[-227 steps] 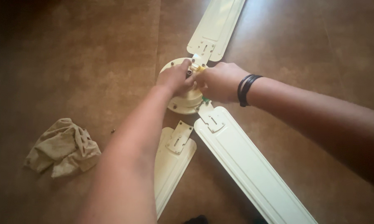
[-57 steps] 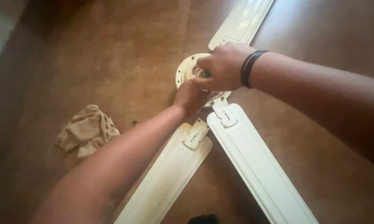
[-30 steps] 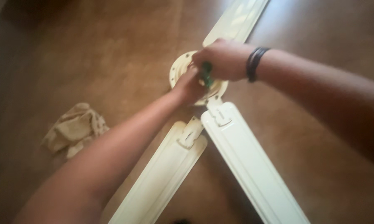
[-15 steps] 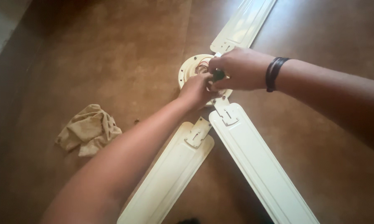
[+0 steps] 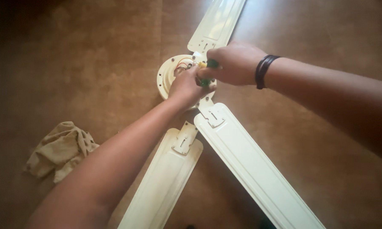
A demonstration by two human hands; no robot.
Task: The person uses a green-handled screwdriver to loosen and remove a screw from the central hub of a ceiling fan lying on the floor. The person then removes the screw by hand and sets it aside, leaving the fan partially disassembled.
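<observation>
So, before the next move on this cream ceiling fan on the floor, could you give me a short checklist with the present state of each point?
1. Left hand steadies the round cream fan hub: ok.
2. Right hand grips the green-handled tool at the hub: ok.
3. Tool tip seated on its fastener: cannot tell, the hands hide it.
4. Thin wires inside the hub kept away from the tool: cannot tell, they lie close to the fingers.
5. Long cream blades lie flat on the brown floor: ok.
6. Crumpled beige cloth lies apart from the fan: ok.
</observation>
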